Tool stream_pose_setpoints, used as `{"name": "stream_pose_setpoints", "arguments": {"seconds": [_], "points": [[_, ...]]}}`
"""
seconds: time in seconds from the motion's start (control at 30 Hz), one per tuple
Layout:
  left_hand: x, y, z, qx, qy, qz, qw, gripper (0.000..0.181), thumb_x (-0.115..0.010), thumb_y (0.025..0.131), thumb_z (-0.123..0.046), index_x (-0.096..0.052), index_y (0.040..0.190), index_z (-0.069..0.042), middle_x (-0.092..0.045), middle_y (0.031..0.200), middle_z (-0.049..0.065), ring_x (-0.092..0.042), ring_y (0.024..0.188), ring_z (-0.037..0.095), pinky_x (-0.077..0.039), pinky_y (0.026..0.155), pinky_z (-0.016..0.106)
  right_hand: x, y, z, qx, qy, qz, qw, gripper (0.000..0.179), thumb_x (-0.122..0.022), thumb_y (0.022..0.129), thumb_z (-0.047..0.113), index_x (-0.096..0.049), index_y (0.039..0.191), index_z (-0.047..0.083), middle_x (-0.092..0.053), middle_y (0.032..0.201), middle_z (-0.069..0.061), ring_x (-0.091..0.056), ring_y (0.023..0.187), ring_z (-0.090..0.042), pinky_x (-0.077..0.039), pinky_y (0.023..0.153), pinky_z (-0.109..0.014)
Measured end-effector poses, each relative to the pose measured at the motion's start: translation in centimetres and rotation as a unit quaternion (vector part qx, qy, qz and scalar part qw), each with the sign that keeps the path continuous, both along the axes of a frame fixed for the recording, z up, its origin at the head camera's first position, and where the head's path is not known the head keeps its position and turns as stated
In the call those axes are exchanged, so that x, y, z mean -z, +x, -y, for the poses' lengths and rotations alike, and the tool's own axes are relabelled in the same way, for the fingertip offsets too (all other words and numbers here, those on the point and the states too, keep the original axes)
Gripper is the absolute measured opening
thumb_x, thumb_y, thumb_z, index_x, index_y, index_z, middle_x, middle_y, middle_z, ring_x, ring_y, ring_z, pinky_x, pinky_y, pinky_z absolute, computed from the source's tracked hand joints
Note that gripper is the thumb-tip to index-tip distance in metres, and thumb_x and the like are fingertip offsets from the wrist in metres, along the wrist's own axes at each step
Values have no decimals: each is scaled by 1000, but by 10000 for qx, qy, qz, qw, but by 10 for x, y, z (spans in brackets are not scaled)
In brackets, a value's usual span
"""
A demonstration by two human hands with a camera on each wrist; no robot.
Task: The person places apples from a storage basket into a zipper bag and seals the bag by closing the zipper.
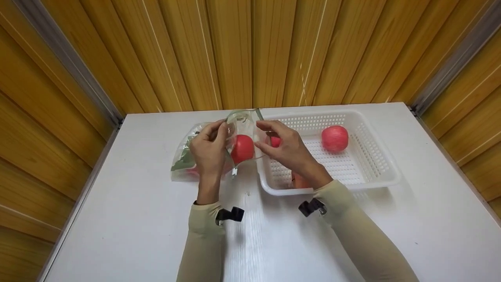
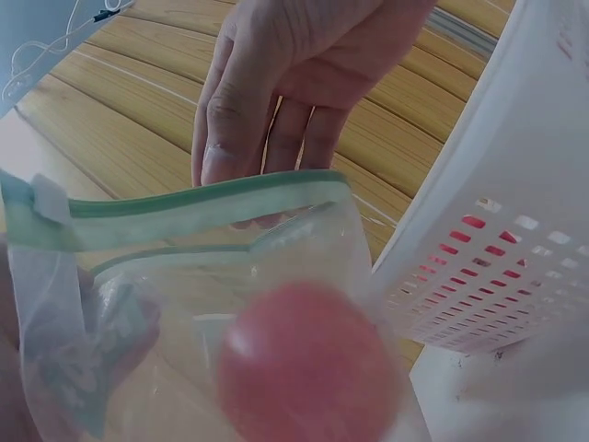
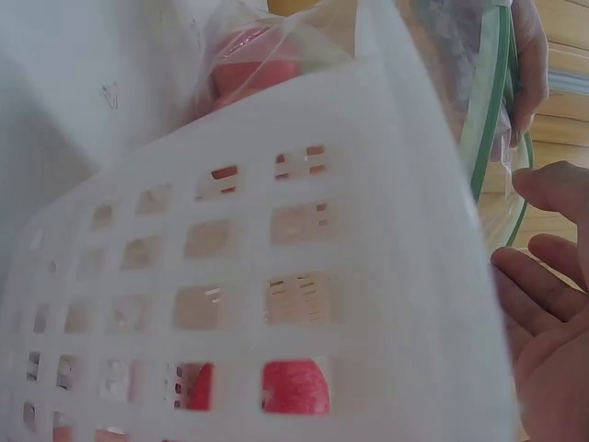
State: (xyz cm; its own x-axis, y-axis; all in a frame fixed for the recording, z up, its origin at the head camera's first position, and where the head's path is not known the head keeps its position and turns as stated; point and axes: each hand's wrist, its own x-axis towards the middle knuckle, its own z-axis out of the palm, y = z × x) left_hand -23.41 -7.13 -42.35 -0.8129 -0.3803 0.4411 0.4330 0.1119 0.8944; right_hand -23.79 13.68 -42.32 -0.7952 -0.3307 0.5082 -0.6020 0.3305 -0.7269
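Observation:
A clear zip bag (image 1: pixel 181 164) with green edging lies on its side, its mouth spread wide toward the right. My left hand (image 1: pixel 209 150) pinches the left side of its rim between thumb and fingers. A red apple (image 1: pixel 243 148) shows inside the mouth, and more red shows through the film further left. My right hand (image 1: pixel 287 147) is at the opposite side of the rim, thumb and forefinger apart, fingers loosely extended against the green zip strip (image 2: pixel 202 195). Beneath my right hand stands a white basket (image 1: pixel 375 172), holding another apple (image 1: pixel 334 139).
Partly behind my right hand, a small red patch (image 1: pixel 275 141) and an orange-red item (image 1: pixel 299 181) show in the basket. The basket's perforated wall (image 3: pixel 248 249) stands close to my right wrist. A yellow slatted wall (image 1: pixel 250 58) rises behind the white table (image 1: pixel 137 203).

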Motion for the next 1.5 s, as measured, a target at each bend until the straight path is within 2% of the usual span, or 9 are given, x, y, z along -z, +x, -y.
{"name": "stream_pose_setpoints", "arguments": {"seconds": [0.23,0.4,0.7,0.77,1.03,1.3,1.5], "points": [[-2,0,0,80,17,-25,10000,13,-76,97,-5,-81,105,4,-80,94,13,-78,81,23,-63,64,25,3,1,-3,16,11,8,10000,48,-82,93,2,-63,136,-9,-66,134,-23,-66,122,-41,-57,101,-39],[-1,0,0,92,-33,-8,10000,13,-76,97,-6,-81,106,3,-79,94,13,-78,80,23,-63,64,26,5,0,-4,-27,-64,-7,10000,47,-81,93,1,-64,135,-10,-66,133,-24,-67,119,-44,-58,100,-41],[1,0,1,154,-50,-94,9998,13,-75,98,-6,-81,106,3,-79,95,11,-77,81,23,-64,64,29,0,-1,-9,63,-138,126,9998,47,-81,94,3,-64,137,-7,-66,137,-18,-66,123,-38,-57,100,-32],[1,0,1,154,-33,-95,9998,13,-75,98,-6,-81,106,2,-79,95,11,-77,82,24,-64,64,29,-2,-1,-11,85,-172,156,9997,47,-81,94,4,-65,137,-6,-66,137,-18,-65,124,-39,-57,101,-34],[-1,1,0,145,-17,-36,9999,13,-75,99,-6,-81,107,2,-79,95,10,-78,83,23,-64,65,31,-4,-5,-22,428,-11,308,9986,49,-82,94,7,-64,139,-2,-66,139,-14,-64,128,-31,-53,108,-43],[-3,2,0,137,105,-198,9997,12,-76,98,-4,-81,105,4,-79,94,13,-79,82,25,-64,66,29,0,-15,-31,568,-113,769,9954,53,-81,94,5,-61,141,-4,-63,143,-20,-60,132,-36,-49,111,-52],[-4,3,-1,147,100,-177,9997,13,-76,98,-5,-81,107,4,-79,96,12,-78,83,25,-64,67,29,7,-24,-40,761,110,1157,9903,57,-80,96,9,-56,145,-6,-59,146,-23,-56,137,-36,-46,114,-52]]}}
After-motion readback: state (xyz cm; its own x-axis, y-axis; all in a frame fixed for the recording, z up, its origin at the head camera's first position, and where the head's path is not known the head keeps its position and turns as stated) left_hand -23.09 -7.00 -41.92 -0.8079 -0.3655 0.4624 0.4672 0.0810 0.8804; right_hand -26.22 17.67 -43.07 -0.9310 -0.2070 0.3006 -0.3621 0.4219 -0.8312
